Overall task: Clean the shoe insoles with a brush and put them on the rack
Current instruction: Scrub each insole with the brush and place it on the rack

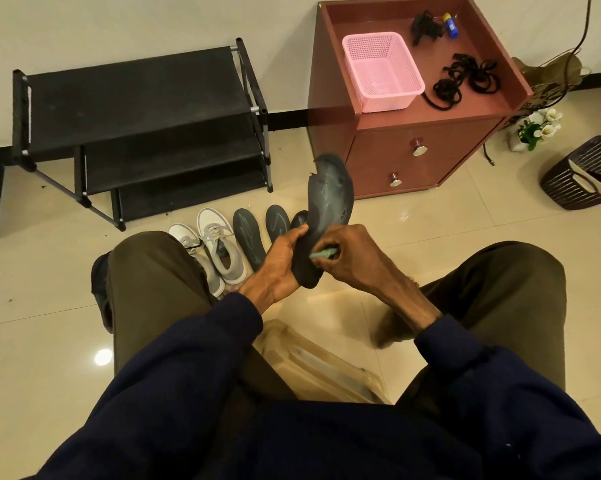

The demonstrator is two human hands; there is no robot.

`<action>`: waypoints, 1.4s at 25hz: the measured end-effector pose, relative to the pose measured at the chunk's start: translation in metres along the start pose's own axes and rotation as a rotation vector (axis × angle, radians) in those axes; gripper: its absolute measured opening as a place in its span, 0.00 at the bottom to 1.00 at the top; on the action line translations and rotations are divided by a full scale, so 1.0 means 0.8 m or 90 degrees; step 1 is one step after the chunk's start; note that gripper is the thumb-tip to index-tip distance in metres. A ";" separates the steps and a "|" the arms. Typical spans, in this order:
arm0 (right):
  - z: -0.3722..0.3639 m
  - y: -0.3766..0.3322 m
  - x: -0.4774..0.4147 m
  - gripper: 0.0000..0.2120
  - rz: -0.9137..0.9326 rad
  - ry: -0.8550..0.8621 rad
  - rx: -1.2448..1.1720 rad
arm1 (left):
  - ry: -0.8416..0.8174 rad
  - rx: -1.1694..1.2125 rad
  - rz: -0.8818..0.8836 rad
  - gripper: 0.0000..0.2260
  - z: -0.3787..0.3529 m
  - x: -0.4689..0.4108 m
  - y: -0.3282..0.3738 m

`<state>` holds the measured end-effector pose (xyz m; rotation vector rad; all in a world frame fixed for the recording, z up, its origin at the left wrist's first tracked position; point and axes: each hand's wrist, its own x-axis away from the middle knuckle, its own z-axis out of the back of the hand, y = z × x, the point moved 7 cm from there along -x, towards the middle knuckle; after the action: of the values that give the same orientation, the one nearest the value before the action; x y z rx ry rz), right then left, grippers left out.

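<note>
My left hand [281,259] grips the heel end of a worn dark grey insole [330,199], which stands nearly upright between my knees with a torn toe edge. My right hand [352,256] holds a small green brush [323,253] against the insole's lower part. Three more dark insoles lie on the floor behind: one [248,237], a second [277,221], and a third [299,219] mostly hidden by the held insole. The black three-tier shoe rack [136,109] stands against the wall at the upper left, its shelves bare.
A pair of grey-white sneakers [212,251] sits beside the floor insoles. A reddish cabinet [413,143] at the upper right carries a pink basket [382,71] and black laces [465,77]. A dark basket [583,173] lies at the far right. A clear tub [320,365] is below my hands.
</note>
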<state>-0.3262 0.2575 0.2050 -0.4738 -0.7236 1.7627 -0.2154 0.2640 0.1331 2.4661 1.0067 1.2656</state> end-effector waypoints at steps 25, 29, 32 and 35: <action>0.032 0.016 -0.003 0.08 0.014 0.164 0.081 | -0.002 -0.042 0.049 0.19 -0.011 0.014 -0.011; -0.011 -0.012 0.007 0.09 0.042 -0.036 -0.012 | 0.007 -0.076 0.030 0.21 -0.005 0.012 -0.006; -0.003 -0.006 0.002 0.07 0.028 -0.019 0.022 | 0.014 -0.070 0.028 0.20 -0.003 0.011 -0.007; 0.028 0.019 -0.002 0.07 -0.027 0.146 0.102 | -0.002 -0.061 0.039 0.17 -0.007 0.011 -0.012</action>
<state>-0.3506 0.2475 0.2110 -0.5371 -0.4244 1.6778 -0.2208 0.2759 0.1377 2.4432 0.8552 1.2968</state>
